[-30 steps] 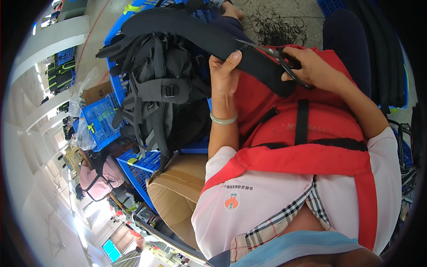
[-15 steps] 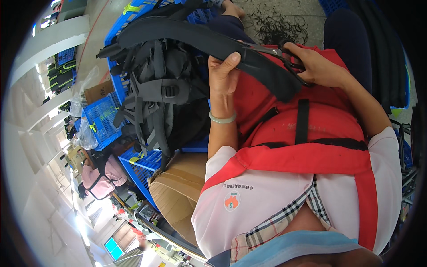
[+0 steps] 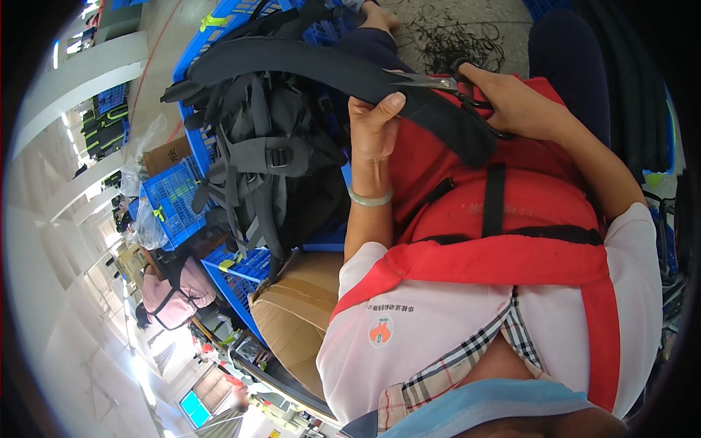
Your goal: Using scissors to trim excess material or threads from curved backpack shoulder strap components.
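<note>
The padded black strap (image 3: 328, 69), clamped in the left hand (image 3: 372, 128), could be nicked if the scissors (image 3: 445, 86), gripped by the right hand (image 3: 515, 106), slip.

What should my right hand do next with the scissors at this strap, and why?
Probably close the scissors in a small snip right at the strap's edge. The left hand pinches the black padded strap and holds it up, the right hand has its fingers in the handles, and the blade tips lie against the strap beside the left thumb. Keep that thumb back from the blades.
</note>
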